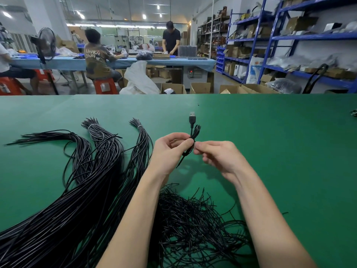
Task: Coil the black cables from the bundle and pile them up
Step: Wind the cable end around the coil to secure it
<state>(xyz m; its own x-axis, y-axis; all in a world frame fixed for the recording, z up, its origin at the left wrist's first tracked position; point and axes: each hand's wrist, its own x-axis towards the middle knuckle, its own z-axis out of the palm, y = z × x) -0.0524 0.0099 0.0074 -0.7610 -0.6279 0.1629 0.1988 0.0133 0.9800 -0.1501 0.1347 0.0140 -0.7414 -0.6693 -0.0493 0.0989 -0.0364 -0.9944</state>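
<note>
The coiled cable (193, 136) stood nearly upright above the middle of the green tabletop (270, 132), its plug pointing toward the far edge. The left hand (170, 149) gripped its waist with curled fingers while the right hand (214, 153) pinched it from the other side, both equally near. The uncoiled bundle (92, 171) lay toward the near left corner

Both hands meet above the green table mat (270, 142). The left hand (170, 149) grips a small coiled black cable (190, 147); the right hand (216, 153) pinches it. Its silver-tipped USB plug (192, 118) rises above the grip, with long black cable bundles (81, 190) left of it.
</note>
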